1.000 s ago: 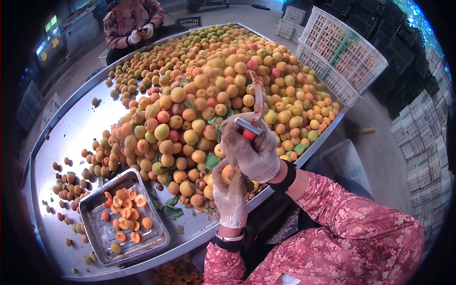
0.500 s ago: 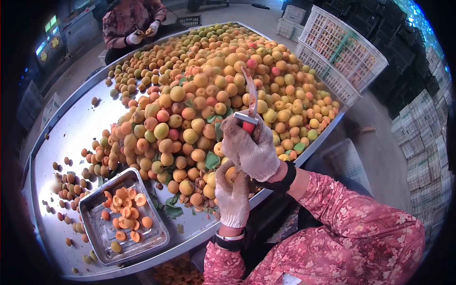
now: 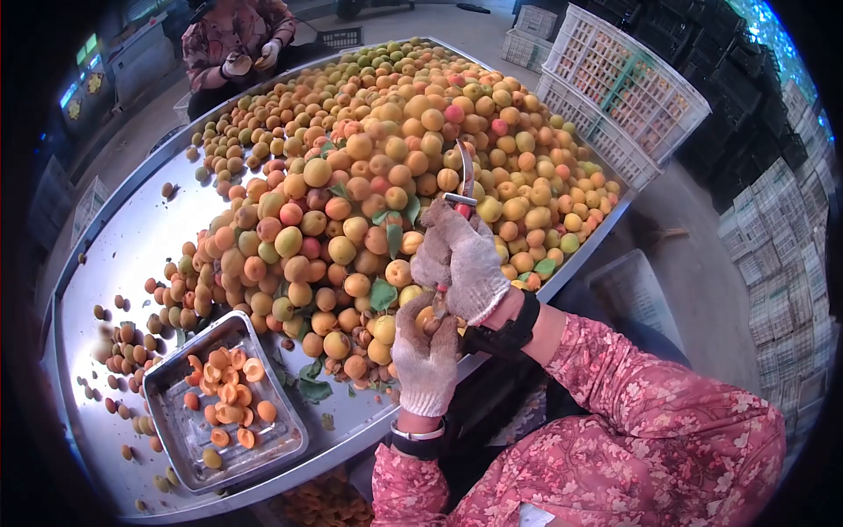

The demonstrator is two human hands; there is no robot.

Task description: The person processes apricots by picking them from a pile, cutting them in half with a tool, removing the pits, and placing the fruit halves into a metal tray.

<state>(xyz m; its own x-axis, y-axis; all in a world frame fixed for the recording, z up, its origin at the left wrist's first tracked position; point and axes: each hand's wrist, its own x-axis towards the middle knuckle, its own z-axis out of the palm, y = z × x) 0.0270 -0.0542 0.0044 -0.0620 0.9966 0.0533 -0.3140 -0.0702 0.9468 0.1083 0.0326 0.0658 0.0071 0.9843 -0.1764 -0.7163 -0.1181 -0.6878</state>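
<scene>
The gloved left hand (image 3: 426,364) cups a single apricot (image 3: 427,318) at the near edge of the steel table (image 3: 132,237). The gloved right hand (image 3: 461,263) sits just above it, its fist closed around a knife (image 3: 464,176) whose blade points up and away. Behind them lies a big heap of apricots (image 3: 386,149). To the left, a metal tray (image 3: 189,439) holds halved fruit, with loose pits (image 3: 123,338) beside it. Another person (image 3: 233,39) sits at the far end, and white crates (image 3: 623,88) stand at the right

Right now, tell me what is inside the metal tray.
Cut apricot halves, mostly heaped at the far end of the metal tray, with bare metal at the near end. Whatever lies beneath the heap is covered.
</scene>
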